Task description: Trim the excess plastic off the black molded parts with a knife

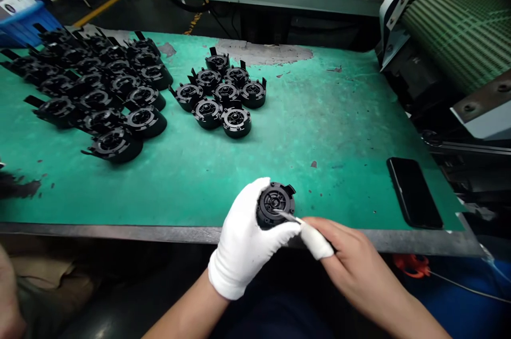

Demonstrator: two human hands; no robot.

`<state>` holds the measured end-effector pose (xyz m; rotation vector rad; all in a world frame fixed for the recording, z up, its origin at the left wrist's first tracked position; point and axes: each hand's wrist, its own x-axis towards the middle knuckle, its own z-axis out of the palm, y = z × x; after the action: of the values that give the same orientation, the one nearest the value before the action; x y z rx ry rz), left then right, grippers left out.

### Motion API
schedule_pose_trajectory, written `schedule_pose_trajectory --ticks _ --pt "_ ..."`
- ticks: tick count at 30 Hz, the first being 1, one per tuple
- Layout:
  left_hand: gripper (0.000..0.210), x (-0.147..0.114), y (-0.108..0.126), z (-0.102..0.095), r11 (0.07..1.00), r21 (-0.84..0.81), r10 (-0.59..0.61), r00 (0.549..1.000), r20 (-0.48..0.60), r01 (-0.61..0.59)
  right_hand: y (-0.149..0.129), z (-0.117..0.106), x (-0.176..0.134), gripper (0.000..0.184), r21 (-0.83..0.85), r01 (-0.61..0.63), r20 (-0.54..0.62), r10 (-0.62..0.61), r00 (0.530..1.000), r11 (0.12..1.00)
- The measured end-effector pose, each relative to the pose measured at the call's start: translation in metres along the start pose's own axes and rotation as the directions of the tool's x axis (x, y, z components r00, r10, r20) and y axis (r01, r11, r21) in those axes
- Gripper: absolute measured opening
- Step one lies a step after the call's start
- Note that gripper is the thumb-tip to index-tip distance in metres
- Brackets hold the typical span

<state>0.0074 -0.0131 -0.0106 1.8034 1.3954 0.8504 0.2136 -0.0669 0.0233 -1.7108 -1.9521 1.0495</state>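
Note:
My left hand (243, 232), in a white glove, is wrapped round a round black plastic housing (275, 201) near the table's front edge. The housing's ribbed face is turned up toward me, and a small tab sticks out at its upper right. In my right hand (343, 246), bare but for a white cover on the thumb, is a thin pointed metal tool (286, 215) that looks like tweezers. Its tip rests at the inner rings of the housing; whether it grips anything there is too small to tell.
Several similar black housings (227, 93) stand mid-table, with a larger group (96, 99) at the left. A phone (415, 192) lies at the right on the green mat (327, 137). Beyond it is a green mesh conveyor (463, 25). A blue bin (30, 22) sits far left.

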Motion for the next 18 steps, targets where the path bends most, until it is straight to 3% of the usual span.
schedule_pose_trajectory --ticks 4,10,14,18 --pt "0.072 0.0 0.001 0.001 1.0 -0.015 0.01 1.0 0.006 -0.01 0.005 -0.012 0.011 0.034 -0.077 0.024 -0.041 -0.027 0.999 0.997" --pt "0.069 0.002 0.001 0.002 0.998 0.024 0.063 0.998 0.002 -0.063 0.014 -0.008 0.022 0.034 -0.328 0.058 -0.065 -0.084 0.994 0.943" --pt "0.062 0.006 0.005 0.0 0.99 0.038 0.133 0.991 -0.009 -0.133 0.015 -0.007 0.021 0.034 -0.405 0.08 -0.083 -0.124 0.989 0.911" --pt "0.063 0.007 0.007 0.0 0.993 0.04 0.108 0.994 -0.012 -0.108 0.012 -0.011 0.019 0.035 -0.467 0.086 -0.087 -0.142 0.986 0.88"
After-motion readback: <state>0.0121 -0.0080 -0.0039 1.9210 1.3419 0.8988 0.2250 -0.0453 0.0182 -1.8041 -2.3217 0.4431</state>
